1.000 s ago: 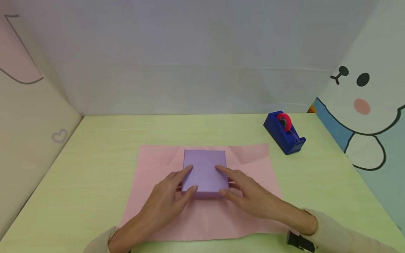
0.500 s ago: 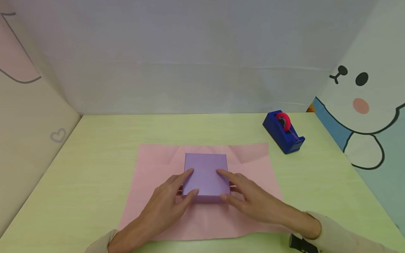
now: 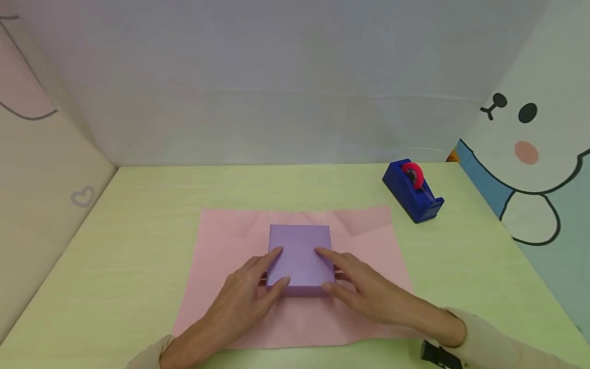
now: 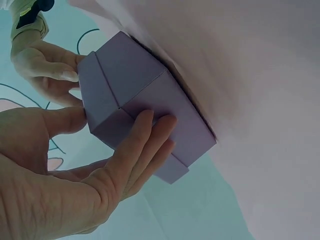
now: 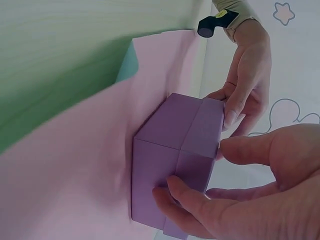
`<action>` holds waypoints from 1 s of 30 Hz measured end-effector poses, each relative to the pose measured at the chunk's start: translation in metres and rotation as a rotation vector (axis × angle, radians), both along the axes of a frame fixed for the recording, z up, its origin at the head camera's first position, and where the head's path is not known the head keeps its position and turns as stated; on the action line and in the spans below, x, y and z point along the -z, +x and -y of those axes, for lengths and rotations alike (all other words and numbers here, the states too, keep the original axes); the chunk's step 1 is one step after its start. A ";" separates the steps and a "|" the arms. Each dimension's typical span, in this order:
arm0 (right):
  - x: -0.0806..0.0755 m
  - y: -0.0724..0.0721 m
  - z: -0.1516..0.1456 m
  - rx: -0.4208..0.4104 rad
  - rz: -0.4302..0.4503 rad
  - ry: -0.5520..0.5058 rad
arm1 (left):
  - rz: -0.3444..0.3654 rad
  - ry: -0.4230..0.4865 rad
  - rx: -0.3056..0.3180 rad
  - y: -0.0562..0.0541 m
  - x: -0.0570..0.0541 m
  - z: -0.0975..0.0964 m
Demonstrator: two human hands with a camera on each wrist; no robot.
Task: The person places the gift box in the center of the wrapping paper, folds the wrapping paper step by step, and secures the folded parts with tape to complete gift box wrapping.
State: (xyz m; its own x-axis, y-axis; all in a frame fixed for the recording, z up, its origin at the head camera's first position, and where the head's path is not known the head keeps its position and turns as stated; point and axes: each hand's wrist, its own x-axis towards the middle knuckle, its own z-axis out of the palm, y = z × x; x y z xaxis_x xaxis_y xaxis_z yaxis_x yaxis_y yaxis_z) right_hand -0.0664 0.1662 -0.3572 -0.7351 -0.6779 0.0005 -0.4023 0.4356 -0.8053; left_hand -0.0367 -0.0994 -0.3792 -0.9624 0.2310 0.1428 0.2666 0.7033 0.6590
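Observation:
A square purple box (image 3: 299,261) sits flat near the middle of a pink sheet of paper (image 3: 226,233). In the left wrist view a seam runs round the box (image 4: 135,65), where its lid overlaps the base. My left hand (image 3: 239,294) grips the left side, thumb at the near top edge, index finger on the lid, other fingers along the side wall. Mirroring it, my right hand (image 3: 366,292) holds the right side. The right wrist view shows its fingertips (image 5: 175,185) against the box wall, across the lid seam.
A blue tape dispenser (image 3: 412,197) with a red-cored roll stands at the back right of the pale green table (image 3: 138,246). Grey-white panel (image 3: 295,102) closes off the back; side panels carry cartoon prints. The paper's edge lifts slightly in the right wrist view, baring a teal underside (image 5: 128,65).
Both hands have drawn the box slightly toward me over the paper during the first half second. Since then, box and hands have barely moved.

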 end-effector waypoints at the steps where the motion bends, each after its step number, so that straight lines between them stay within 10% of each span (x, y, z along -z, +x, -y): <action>1: 0.001 0.000 0.000 -0.001 -0.003 0.000 | -0.001 0.000 0.004 0.000 0.000 0.000; 30: 0.007 -0.004 0.004 0.039 -0.016 0.023 | -0.063 -0.079 0.019 -0.003 0.002 -0.001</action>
